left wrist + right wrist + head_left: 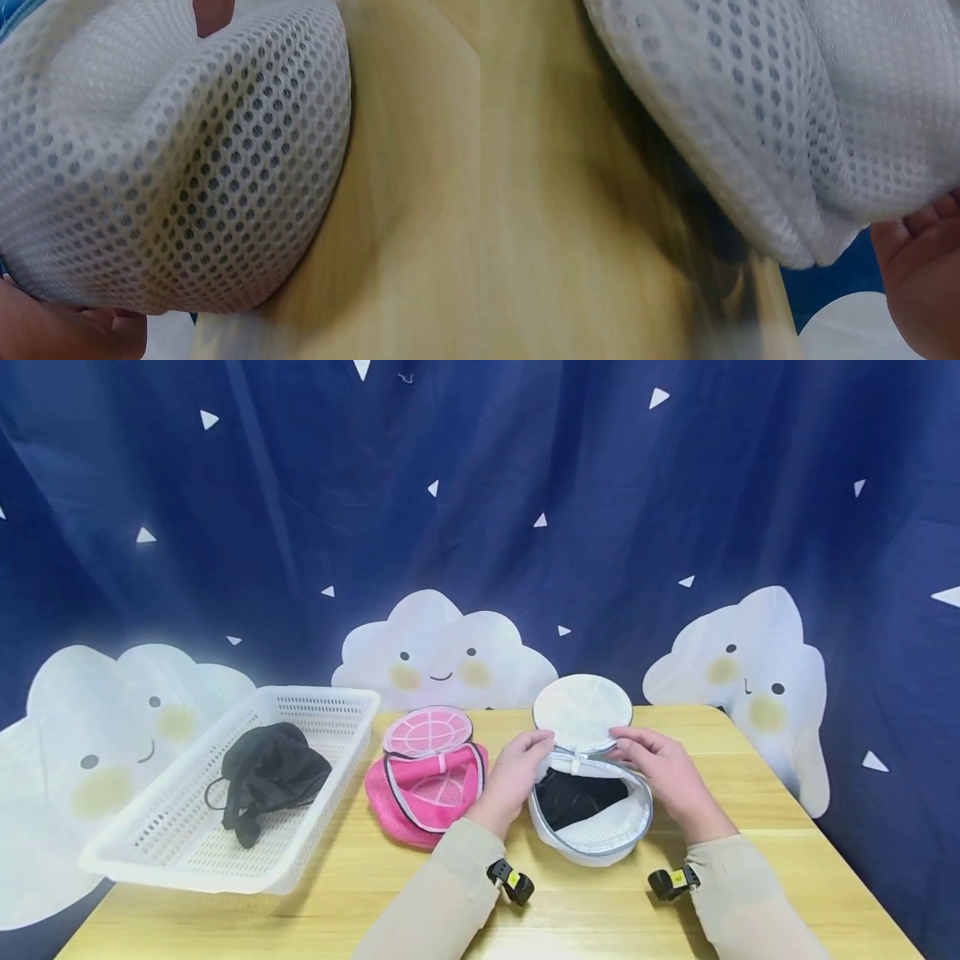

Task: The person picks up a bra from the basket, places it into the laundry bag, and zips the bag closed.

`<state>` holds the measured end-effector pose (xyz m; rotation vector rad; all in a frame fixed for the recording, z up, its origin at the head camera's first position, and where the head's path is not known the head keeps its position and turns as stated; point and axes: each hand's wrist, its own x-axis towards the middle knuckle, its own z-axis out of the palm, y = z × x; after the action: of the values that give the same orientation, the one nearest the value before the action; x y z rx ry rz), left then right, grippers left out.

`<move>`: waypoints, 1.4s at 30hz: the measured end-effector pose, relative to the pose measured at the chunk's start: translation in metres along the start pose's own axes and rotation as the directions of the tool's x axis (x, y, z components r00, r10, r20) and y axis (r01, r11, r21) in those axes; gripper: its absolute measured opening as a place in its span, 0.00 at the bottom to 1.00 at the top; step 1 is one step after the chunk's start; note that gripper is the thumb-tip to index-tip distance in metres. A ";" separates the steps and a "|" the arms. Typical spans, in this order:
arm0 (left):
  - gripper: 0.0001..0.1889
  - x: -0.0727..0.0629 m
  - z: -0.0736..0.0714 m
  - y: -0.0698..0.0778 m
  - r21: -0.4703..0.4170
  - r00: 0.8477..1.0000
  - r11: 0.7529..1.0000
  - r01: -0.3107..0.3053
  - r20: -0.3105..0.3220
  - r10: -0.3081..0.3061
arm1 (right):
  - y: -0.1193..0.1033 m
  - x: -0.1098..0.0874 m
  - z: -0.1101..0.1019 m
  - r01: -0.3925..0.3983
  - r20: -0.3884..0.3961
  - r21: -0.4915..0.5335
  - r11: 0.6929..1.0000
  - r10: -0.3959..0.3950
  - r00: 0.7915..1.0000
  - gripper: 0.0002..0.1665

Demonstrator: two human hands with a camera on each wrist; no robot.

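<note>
A white mesh laundry bag [590, 852] sits on the table, its round lid [582, 712] tipped back and its zipped mouth facing up. Black cloth [576, 797] lies inside it. My left hand [513, 781] grips the bag's rim at the left, close to where the lid joins. On the opposite side my right hand [667, 772] holds the rim, fingertips by the lid's edge. The left wrist view has the bag's honeycomb mesh [247, 157] up close, with the left fingers [75, 330] at its lower edge. In the right wrist view the right fingers [922, 229] touch the mesh.
Left of the white bag stands a pink mesh laundry bag [397, 814], also unzipped with its lid back. Farther left, a white plastic basket [300, 868] holds a black cloth item [273, 772] with a thin loop. A blue curtain [480, 543] hangs behind the wooden table [585, 927].
</note>
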<state>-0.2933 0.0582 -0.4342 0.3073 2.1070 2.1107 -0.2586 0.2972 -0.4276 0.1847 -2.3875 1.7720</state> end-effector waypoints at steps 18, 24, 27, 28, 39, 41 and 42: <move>0.10 -0.007 0.004 0.015 -0.026 0.991 0.994 -0.110 -0.074 0.107 | -0.021 0.001 0.007 0.127 -0.190 0.135 0.983 -0.100 0.977 0.26; 0.15 -0.003 0.004 0.014 -0.114 0.989 0.986 -0.121 -0.096 0.110 | -0.026 0.000 0.007 0.136 -0.179 0.162 0.977 -0.107 0.978 0.36; 0.14 -0.002 0.003 0.013 -0.118 0.989 0.983 -0.138 -0.072 0.130 | -0.027 -0.002 0.007 0.150 -0.187 0.175 0.973 -0.117 0.976 0.20; 0.14 -0.002 0.002 0.013 -0.112 0.989 0.984 -0.141 -0.062 0.134 | -0.027 -0.002 0.007 0.154 -0.188 0.176 0.972 -0.121 0.975 0.16; 0.12 -0.002 -0.007 0.017 -0.006 0.985 0.985 -0.173 0.000 0.173 | -0.027 -0.005 -0.001 0.210 -0.116 0.165 0.964 -0.193 0.974 0.07; 0.12 -0.001 -0.009 0.018 -0.003 0.988 0.988 -0.157 0.011 0.157 | -0.024 -0.005 -0.003 0.242 -0.087 0.215 0.946 -0.228 0.970 0.09; 0.12 -0.001 -0.010 0.019 -0.011 0.989 0.989 -0.145 0.019 0.145 | -0.022 -0.005 -0.004 0.257 -0.069 0.236 0.937 -0.248 0.966 0.10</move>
<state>-0.2942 0.0485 -0.4157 0.4921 2.1221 2.1855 -0.2491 0.2950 -0.4069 0.4615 -2.0073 1.9153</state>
